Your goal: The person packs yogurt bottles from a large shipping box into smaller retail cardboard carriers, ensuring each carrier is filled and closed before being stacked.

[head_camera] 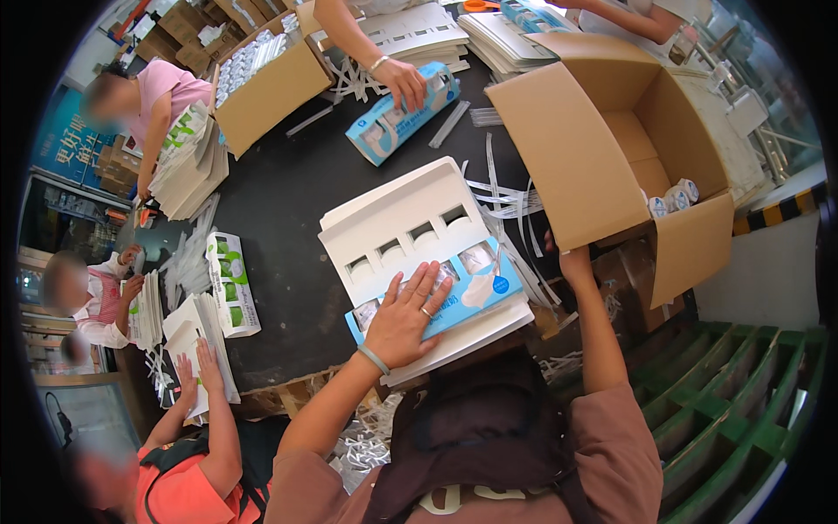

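My left hand (409, 314) lies flat, fingers apart, on a blue printed carton sleeve (484, 288) with wrapped yogurt cups showing through its cutouts. That sleeve rests on a stack of unfolded white cardboard sleeves (393, 223) at the table edge. My right hand (575, 262) is at the near lower corner of an open corrugated cardboard box (569, 150); the fingers are partly hidden behind its flap. Several cups (677, 196) sit inside the box.
Across the black table (281, 216), a co-worker's hand (402, 82) touches another blue pack (393, 128). Plastic strips (448, 124) and white straps (501, 196) lie about. A green-and-white pack (232, 285) is left, near another co-worker's hands (196, 373). Green slatted pallets (727, 406) stand at right.
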The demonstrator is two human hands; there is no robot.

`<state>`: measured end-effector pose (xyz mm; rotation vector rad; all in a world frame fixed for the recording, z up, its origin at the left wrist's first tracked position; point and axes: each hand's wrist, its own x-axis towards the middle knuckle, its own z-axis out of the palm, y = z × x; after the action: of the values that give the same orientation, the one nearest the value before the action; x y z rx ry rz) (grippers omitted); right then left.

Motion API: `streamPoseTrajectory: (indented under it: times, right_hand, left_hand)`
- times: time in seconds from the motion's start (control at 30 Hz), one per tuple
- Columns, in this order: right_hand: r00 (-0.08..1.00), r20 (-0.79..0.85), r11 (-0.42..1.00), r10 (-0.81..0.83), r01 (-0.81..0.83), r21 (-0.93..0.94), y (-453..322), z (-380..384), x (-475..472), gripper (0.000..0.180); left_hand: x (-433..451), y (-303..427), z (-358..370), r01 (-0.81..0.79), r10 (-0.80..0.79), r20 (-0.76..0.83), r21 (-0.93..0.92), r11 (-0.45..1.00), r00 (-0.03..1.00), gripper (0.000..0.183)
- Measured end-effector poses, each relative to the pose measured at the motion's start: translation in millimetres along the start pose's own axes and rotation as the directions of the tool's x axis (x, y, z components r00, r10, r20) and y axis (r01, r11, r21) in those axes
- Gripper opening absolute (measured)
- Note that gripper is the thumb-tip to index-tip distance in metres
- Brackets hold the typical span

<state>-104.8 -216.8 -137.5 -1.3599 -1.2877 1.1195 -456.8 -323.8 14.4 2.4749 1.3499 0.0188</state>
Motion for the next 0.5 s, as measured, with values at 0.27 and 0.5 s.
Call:
streamPoseTrajectory:
  times: [0.27, 0.5]
  right_hand:
    - [0.973, 0.161, 0.771, -0.167, 0.231, -0.593, -120.9, 7.2, -115.0, 0.027]
    - [0.925, 0.233, 0.584, -0.300, 0.371, -0.722, -122.2, 15.5, -99.1, 0.036]
  left_hand:
    - [3.5, 0.9, -0.3, -0.021, 0.021, 0.008, 0.010, 1.000, 1.000, 0.091]
    - [2.4, 1.1, -2.3, -0.014, 0.014, 0.008, 0.034, 0.999, 1.000, 0.091]
